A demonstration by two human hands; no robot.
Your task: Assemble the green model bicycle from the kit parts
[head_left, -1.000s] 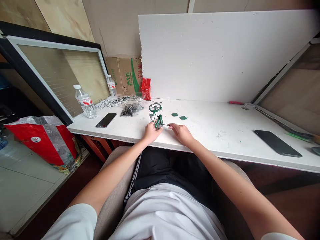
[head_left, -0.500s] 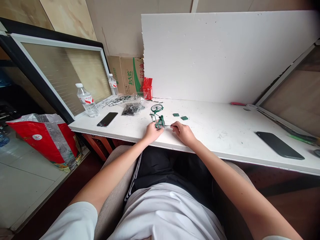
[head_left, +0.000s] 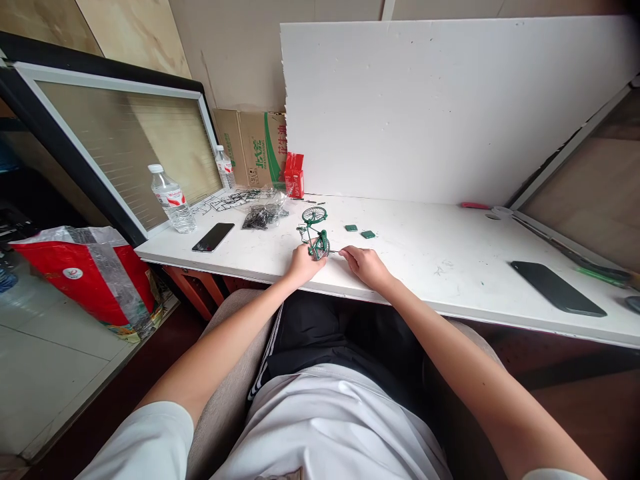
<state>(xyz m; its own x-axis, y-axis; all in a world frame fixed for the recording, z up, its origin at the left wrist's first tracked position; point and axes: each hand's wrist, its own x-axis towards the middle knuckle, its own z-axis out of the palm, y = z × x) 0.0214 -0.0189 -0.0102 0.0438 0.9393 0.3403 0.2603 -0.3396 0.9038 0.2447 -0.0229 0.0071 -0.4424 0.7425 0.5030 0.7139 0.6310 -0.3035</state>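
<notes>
A small green model bicycle (head_left: 314, 232) stands on the white table (head_left: 430, 267), its front wheel pointing away from me. My left hand (head_left: 303, 264) is closed round the bicycle's near end and holds it upright. My right hand (head_left: 365, 264) is closed in a pinch on a thin dark tool (head_left: 336, 253) whose tip points at the bicycle's near end. Two small green flat parts (head_left: 360, 231) lie just beyond my right hand.
A clear bag of dark parts (head_left: 263, 215) and black part frames (head_left: 227, 200) lie at the back left, beside a phone (head_left: 213, 237), two water bottles (head_left: 171, 199), a cardboard box (head_left: 255, 147) and a red carton (head_left: 294, 175). Another phone (head_left: 557, 288) lies at the right.
Both hands stay at the bicycle. My right hand has dropped slightly, with the tool still at the bicycle's near end. The view shifted a little.
</notes>
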